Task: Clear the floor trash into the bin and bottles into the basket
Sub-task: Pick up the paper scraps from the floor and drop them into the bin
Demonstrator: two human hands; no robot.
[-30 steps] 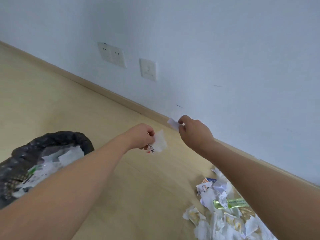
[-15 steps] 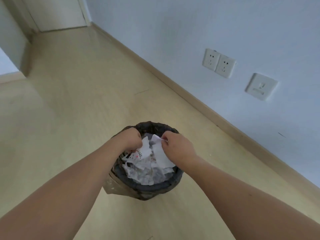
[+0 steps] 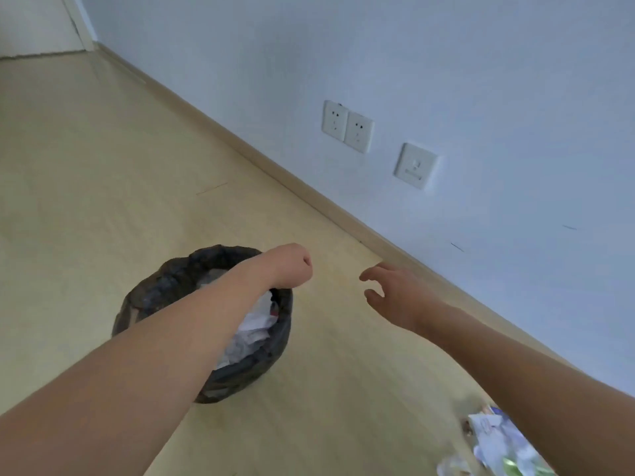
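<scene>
A round bin [image 3: 161,286] lined with a black bag stands on the wooden floor at lower centre-left, and crumpled white paper [image 3: 252,333] fills it. My left hand [image 3: 290,266] hovers over the bin's far right rim with its fingers curled and nothing visible in it. My right hand [image 3: 395,293] is to the right of the bin, above bare floor, fingers spread and loosely bent, holding nothing. A heap of torn paper and wrappers [image 3: 498,444] lies on the floor at the bottom right, partly behind my right forearm. No bottle or basket is in sight.
A white wall with a wooden skirting board [image 3: 309,194] runs diagonally from upper left to lower right. Two sockets [image 3: 347,127] and a switch plate [image 3: 414,165] sit low on it. A doorway frame [image 3: 80,25] shows at the top left.
Both hands have let go of the paper scraps into the bin and pulled away to the right. The view has swung right, bringing the floor heap back into sight.
</scene>
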